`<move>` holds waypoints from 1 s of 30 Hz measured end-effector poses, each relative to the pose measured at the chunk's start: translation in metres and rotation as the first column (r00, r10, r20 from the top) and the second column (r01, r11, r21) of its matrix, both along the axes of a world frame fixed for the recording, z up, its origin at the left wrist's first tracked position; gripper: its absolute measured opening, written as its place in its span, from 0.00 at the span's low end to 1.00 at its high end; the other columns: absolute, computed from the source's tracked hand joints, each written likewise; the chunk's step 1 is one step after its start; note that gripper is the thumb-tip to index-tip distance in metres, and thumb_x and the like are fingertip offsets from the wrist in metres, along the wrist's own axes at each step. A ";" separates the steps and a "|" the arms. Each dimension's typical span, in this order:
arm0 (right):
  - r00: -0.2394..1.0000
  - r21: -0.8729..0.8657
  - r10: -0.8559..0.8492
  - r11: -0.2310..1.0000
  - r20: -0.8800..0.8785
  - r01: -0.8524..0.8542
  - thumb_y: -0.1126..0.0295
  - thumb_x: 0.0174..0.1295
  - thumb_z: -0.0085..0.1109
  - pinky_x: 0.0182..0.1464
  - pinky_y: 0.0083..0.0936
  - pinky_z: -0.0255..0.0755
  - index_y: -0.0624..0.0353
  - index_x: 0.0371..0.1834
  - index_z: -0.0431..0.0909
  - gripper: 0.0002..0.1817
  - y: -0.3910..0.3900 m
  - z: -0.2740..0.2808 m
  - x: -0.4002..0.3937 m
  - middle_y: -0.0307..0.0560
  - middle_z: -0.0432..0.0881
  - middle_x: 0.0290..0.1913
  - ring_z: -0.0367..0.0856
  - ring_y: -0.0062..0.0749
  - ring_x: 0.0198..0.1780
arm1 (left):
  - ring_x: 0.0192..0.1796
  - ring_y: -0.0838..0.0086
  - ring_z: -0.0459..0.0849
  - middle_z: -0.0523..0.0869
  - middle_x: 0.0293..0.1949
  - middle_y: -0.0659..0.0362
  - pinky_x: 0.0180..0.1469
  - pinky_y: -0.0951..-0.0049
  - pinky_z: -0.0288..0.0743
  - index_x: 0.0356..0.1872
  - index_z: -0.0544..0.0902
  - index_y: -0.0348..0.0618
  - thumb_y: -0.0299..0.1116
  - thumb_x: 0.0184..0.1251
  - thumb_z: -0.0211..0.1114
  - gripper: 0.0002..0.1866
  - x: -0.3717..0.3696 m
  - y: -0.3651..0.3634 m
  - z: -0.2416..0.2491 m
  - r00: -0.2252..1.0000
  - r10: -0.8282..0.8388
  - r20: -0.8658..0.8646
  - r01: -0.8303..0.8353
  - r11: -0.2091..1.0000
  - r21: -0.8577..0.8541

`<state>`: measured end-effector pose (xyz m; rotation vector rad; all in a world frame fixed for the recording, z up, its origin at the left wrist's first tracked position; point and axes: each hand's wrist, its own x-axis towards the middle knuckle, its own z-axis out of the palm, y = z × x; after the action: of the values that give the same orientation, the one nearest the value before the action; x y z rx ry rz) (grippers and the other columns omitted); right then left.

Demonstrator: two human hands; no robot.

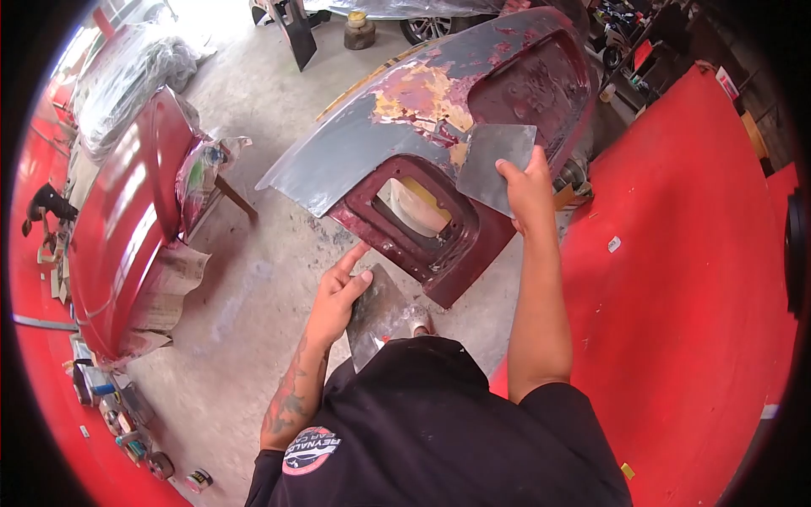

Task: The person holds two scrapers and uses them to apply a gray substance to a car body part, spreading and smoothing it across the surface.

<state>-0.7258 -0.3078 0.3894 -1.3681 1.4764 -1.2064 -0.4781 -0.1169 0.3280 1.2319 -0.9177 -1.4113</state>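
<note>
My right hand (530, 190) grips a flat, squarish grey sheet (494, 160), thumb on its upper face, over the maroon edge of a car body panel. Lower down, my left hand (336, 304) holds a second thin grey plate (380, 306) by its edge. That plate bears pale smears and a small red spot, and its near end disappears behind my shirt. My left index finger stretches toward the panel's lower corner. The car panel (338, 169) has grey primer, bare maroon parts and a patchy yellow area (414, 97). A rounded-square opening (414, 207) sits in its near end.
A glossy red car panel (127, 220) with masking paper (173, 291) stands at left. Several cans and tools (127, 422) line the floor beside it. A large red surface (676, 279) rises at right. Plastic sheeting (127, 76) and a car wheel (427, 29) are farther back.
</note>
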 end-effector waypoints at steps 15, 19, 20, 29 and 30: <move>0.689 -0.447 -0.047 0.791 -0.724 -0.417 0.76 0.61 0.52 0.44 0.39 0.78 0.46 0.65 0.70 0.26 0.032 0.039 0.012 0.52 0.78 0.47 0.82 0.51 0.42 | 0.67 0.73 0.68 0.67 0.72 0.45 0.67 0.73 0.59 0.15 0.65 0.34 0.35 0.68 0.63 0.24 -0.004 0.003 -0.003 0.999 0.052 -0.004 -0.052 0.999 -0.007; 0.459 -0.425 -0.097 0.582 -0.883 -0.694 0.77 0.61 0.50 0.35 0.34 0.80 0.37 0.65 0.73 0.29 0.042 0.023 0.025 0.46 0.76 0.41 0.83 0.42 0.41 | 0.67 0.72 0.68 0.67 0.71 0.43 0.66 0.72 0.60 0.15 0.64 0.34 0.34 0.67 0.64 0.24 -0.003 0.003 -0.005 0.999 0.035 -0.004 -0.035 0.999 0.025; 0.460 -0.425 -0.096 0.579 -0.883 -0.696 0.77 0.61 0.50 0.35 0.34 0.80 0.37 0.65 0.73 0.29 0.037 0.023 0.029 0.46 0.76 0.41 0.83 0.42 0.41 | 0.67 0.72 0.68 0.67 0.71 0.43 0.66 0.72 0.60 0.15 0.64 0.34 0.34 0.67 0.64 0.24 -0.005 0.003 -0.003 0.999 0.038 -0.004 -0.038 0.999 0.024; 0.319 -0.362 -0.181 0.588 -0.930 -0.724 0.75 0.60 0.51 0.32 0.33 0.81 0.36 0.62 0.77 0.26 0.024 0.028 0.040 0.44 0.77 0.44 0.81 0.40 0.42 | 0.64 0.75 0.69 0.68 0.70 0.46 0.62 0.74 0.64 0.13 0.65 0.34 0.34 0.67 0.64 0.25 -0.012 0.001 0.017 0.997 0.067 0.028 -0.067 0.998 0.003; 0.318 -0.364 -0.185 0.585 -0.930 -0.725 0.74 0.60 0.52 0.32 0.32 0.82 0.36 0.62 0.77 0.26 0.022 0.028 0.044 0.44 0.77 0.43 0.81 0.40 0.42 | 0.60 0.77 0.71 0.68 0.70 0.47 0.59 0.74 0.66 0.13 0.66 0.33 0.34 0.67 0.64 0.24 -0.011 0.001 0.012 0.996 0.068 0.050 -0.066 0.997 -0.041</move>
<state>-0.6819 -0.2854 0.4179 -3.2355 1.1373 -0.7114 -0.4890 -0.1157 0.3402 1.2633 -0.9267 -1.3079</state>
